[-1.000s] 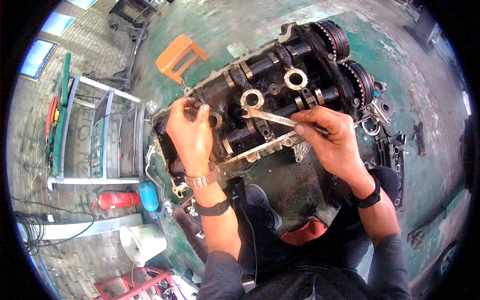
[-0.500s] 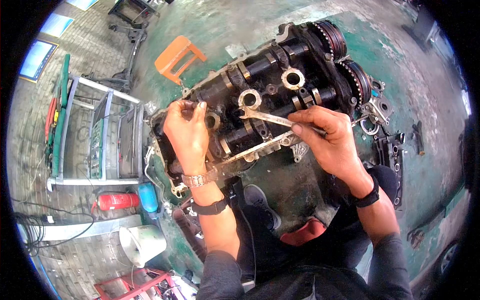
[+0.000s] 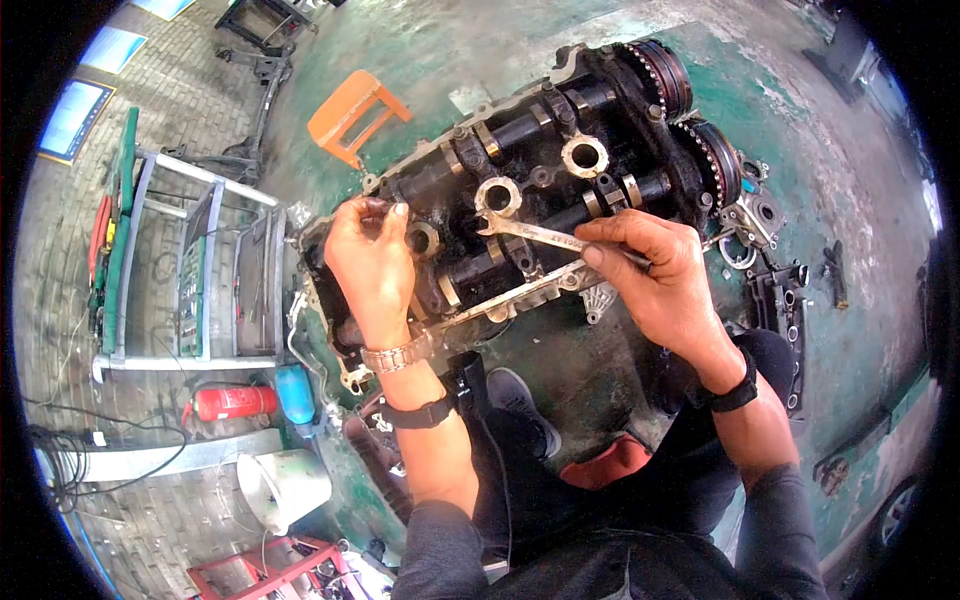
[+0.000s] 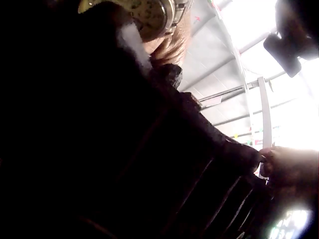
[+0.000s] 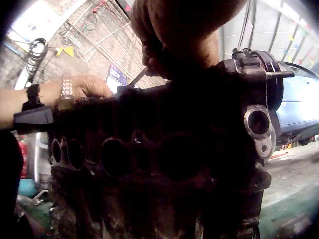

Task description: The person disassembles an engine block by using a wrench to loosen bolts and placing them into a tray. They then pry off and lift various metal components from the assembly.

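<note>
A greasy engine (image 3: 505, 302) stands in front of me, its two camshafts (image 3: 515, 136) and round plug tubes (image 3: 585, 157) exposed. My right hand (image 3: 655, 285) pinches a combination wrench (image 3: 545, 235) between thumb and fingers. The wrench's open end lies over the engine beside the middle plug tube. Bent over the engine's left part is my left hand (image 3: 370, 275), thumb close to the darkened index finger; I cannot tell whether a small part is between them. In the right wrist view the wrench (image 5: 138, 77) juts from the right hand (image 5: 184, 35) above the engine's side.
An orange stool (image 3: 357, 112) stands beyond the engine. To the left are a metal rack (image 3: 190, 362), a red fire extinguisher (image 3: 232, 403), a blue bottle (image 3: 295, 394) and a white bucket (image 3: 285, 488). Loose engine parts (image 3: 790, 340) lie on the floor at right.
The left hand has shifted slightly left, its thumb lying closer to the index finger. The right hand keeps its hold on the wrench, which has barely moved.
</note>
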`<state>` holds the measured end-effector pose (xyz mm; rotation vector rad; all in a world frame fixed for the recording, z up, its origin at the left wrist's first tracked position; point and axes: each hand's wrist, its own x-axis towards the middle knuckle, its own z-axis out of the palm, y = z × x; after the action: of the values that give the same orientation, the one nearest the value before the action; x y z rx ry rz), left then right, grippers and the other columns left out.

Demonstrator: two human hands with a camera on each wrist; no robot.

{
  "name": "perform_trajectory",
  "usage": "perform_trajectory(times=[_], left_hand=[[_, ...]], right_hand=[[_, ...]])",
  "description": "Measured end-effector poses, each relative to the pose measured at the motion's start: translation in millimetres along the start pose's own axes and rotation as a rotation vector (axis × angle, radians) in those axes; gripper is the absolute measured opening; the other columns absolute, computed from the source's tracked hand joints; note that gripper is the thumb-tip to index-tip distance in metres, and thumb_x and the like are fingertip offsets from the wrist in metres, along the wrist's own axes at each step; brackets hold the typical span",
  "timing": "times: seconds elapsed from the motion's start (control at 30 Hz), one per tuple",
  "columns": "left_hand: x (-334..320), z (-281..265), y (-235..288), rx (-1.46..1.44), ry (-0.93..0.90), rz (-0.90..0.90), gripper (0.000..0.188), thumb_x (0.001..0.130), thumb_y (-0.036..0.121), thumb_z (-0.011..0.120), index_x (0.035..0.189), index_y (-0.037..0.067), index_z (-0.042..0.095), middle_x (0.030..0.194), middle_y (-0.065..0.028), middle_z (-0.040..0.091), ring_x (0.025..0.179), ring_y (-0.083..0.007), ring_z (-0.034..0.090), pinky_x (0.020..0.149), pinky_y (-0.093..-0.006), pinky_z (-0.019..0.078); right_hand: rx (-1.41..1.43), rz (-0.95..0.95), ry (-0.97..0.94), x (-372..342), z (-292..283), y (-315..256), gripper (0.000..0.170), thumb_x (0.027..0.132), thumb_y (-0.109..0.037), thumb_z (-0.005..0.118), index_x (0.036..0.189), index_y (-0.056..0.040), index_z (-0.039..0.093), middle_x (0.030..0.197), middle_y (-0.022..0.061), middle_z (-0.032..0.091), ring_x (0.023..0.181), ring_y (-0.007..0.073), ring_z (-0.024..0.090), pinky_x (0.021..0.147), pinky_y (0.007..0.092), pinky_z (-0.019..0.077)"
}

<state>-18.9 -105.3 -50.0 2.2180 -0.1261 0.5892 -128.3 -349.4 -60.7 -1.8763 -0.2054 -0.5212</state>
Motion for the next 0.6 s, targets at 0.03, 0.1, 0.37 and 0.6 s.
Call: perform_trajectory(times=[0.03,0.1,0.37,0.6], left_hand=[[0.2,0.3,-0.2,0.033,0.022,0.025,0.012,0.079,0.000,0.068,0.087,-0.002,0.059,0.078,-0.0035,0.061,0.064,-0.0090,0.053,0.055,-0.0231,0.0449],[0.6,0.6,-0.1,0.067,0.043,0.051,0.012,0.079,0.001,0.069,0.086,-0.002,0.059,0.077,-0.0035,0.061,0.064,-0.0095,0.054,0.057,-0.0238,0.0454],[-2.2,0.5,0.2,0.040,0.018,0.139,0.019,0.077,-0.002,0.068,0.094,-0.002,0.059,0.082,-0.0038,0.062,0.066,-0.0098,0.055,0.058,-0.0237,0.0465],[-1.4,-0.9,-0.3,-0.037,-0.026,0.024,0.018,0.078,-0.002,0.067,0.094,-0.002,0.059,0.081,-0.0040,0.062,0.065,-0.0090,0.055,0.056,-0.0224,0.0453]], right_hand=[[0.000,0.001,-0.002,-0.1,0.0,0.3,0.015,0.075,-0.002,0.067,0.089,0.0010,0.068,0.080,0.0153,0.066,0.073,0.0288,0.066,0.065,0.0345,0.0516],[0.000,0.005,-0.005,-0.1,-0.3,-0.4,0.015,0.075,-0.002,0.067,0.089,0.0010,0.068,0.080,0.0154,0.066,0.074,0.0290,0.066,0.065,0.0345,0.0515],[-0.010,-0.029,-0.007,-0.2,0.4,2.3,0.014,0.075,-0.003,0.068,0.089,0.0010,0.068,0.081,0.0152,0.066,0.074,0.0298,0.065,0.065,0.0346,0.0516],[0.001,-0.011,0.006,0.1,1.5,0.5,0.014,0.075,-0.002,0.068,0.089,0.0011,0.068,0.081,0.0152,0.066,0.073,0.0289,0.066,0.066,0.0339,0.0518]])
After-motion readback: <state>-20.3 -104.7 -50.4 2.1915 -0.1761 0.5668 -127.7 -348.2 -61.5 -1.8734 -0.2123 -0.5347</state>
